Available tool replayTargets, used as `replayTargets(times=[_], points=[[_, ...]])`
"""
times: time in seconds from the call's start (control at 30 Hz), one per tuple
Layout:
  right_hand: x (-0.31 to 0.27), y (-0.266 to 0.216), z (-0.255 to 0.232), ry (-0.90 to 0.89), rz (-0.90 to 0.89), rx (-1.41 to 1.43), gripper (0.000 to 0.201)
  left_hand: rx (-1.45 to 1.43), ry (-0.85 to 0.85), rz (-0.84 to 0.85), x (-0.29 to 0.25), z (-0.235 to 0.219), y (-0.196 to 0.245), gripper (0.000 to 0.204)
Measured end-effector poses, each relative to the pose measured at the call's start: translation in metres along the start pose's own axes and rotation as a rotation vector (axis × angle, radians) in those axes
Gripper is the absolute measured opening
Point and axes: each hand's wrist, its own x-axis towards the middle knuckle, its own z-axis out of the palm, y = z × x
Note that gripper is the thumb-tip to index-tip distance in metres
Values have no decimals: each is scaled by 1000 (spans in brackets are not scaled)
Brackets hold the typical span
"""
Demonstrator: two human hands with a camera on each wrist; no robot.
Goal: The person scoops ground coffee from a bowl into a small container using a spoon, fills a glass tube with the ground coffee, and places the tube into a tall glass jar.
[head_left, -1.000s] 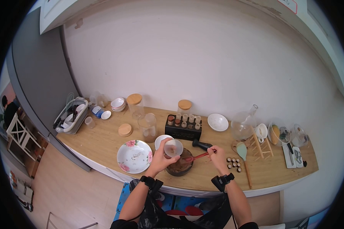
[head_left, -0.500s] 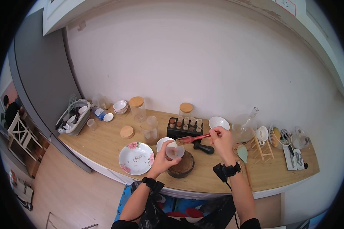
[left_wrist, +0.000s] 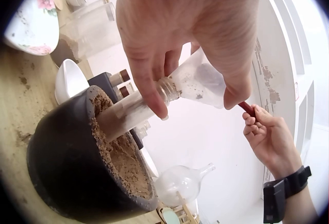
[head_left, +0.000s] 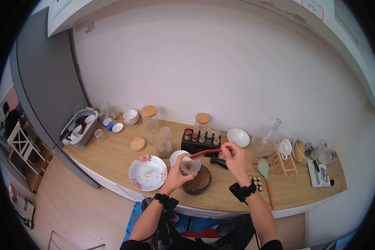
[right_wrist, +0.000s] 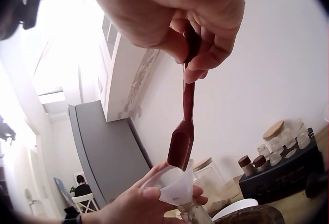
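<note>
My left hand [head_left: 178, 171] grips a clear plastic funnel [head_left: 190, 164] set in the neck of a small glass bottle [left_wrist: 134, 112], held over a dark bowl of brown powder [head_left: 198, 181]. In the left wrist view the bowl [left_wrist: 77, 167] sits just below the bottle. My right hand [head_left: 234, 156] pinches the handle of a red spoon [head_left: 205, 153]. The spoon's scoop [right_wrist: 180, 146] tips into the funnel [right_wrist: 177, 185] mouth.
A flowered plate [head_left: 147, 173] lies left of the bowl. A white bowl [head_left: 177, 156], a black spice rack [head_left: 201, 139], lidded jars [head_left: 149, 118] and a glass flask [head_left: 266, 141] stand behind. A dish rack [head_left: 79, 127] sits far left; small corked bottles [head_left: 255, 181] and a spatula [head_left: 264, 171] lie right.
My right hand lifted the red spoon from the dark bowl, swung it up and back, and now brings its scoop down over the funnel. My left hand kept holding the funnel.
</note>
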Motion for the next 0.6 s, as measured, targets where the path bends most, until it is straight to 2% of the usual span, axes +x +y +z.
replayTargets(times=[0.17, 0.27, 0.33, 0.4, 0.47, 0.53, 0.6], points=[[-3, 3, 1, -33, -49, 38, 5, -11, -1, 9, 1, 0, -3, 76], [-6, 8, -3, 27, -54, 182, 7, -17, -7, 19, 2, -1, -6, 75], [-9, 12, -10, 196, 65, 207, 10, -21, -9, 23, 2, -1, -9, 75], [-16, 22, -13, 250, 62, 183, 12, 31, 39, 95, 3, 1, -12, 76], [-29, 45, -13, 247, 152, 64, 13, 18, 36, 86, 3, 0, -15, 76], [-46, 66, -5, 222, 167, -3, 12, 4, 29, 81, 3, 1, -16, 76], [-58, 68, 4, 148, -7, -271, 10, 28, 39, 98, 3, 1, -15, 76]])
